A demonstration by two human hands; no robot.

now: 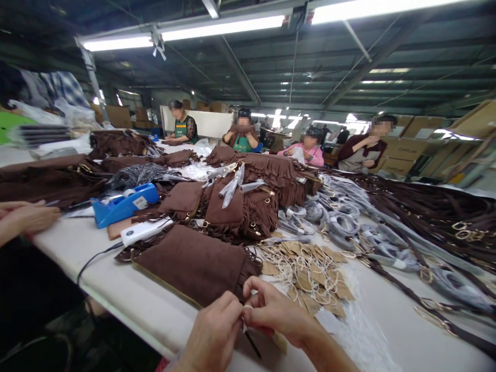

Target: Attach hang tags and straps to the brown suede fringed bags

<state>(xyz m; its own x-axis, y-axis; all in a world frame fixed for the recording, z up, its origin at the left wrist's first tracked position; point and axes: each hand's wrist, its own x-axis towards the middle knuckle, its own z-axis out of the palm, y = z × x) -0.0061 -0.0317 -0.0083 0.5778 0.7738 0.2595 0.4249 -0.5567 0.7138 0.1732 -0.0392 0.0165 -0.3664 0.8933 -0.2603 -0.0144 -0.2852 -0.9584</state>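
Observation:
My left hand (215,328) and my right hand (273,312) meet at the near edge of the table, fingertips pinched together. Between them runs a white string (247,307), gripped from both sides. A thin dark strip (252,345) hangs below the fingers, and what it belongs to is hidden. Partly under my right hand, a bit of brown card (279,342) shows. Just beyond my hands lies a brown fringed bag (194,261) with a gold-coloured zip edge. To its right is a pile of brown tags (310,274) with white strings.
A blue tape dispenser (126,204) and a white corded device (145,231) sit left of the bag. More fringed bags (228,206) are stacked behind. Plastic-wrapped straps (344,222) cover the right side. A co-worker's hands (29,217) are at far left; several people work across the table.

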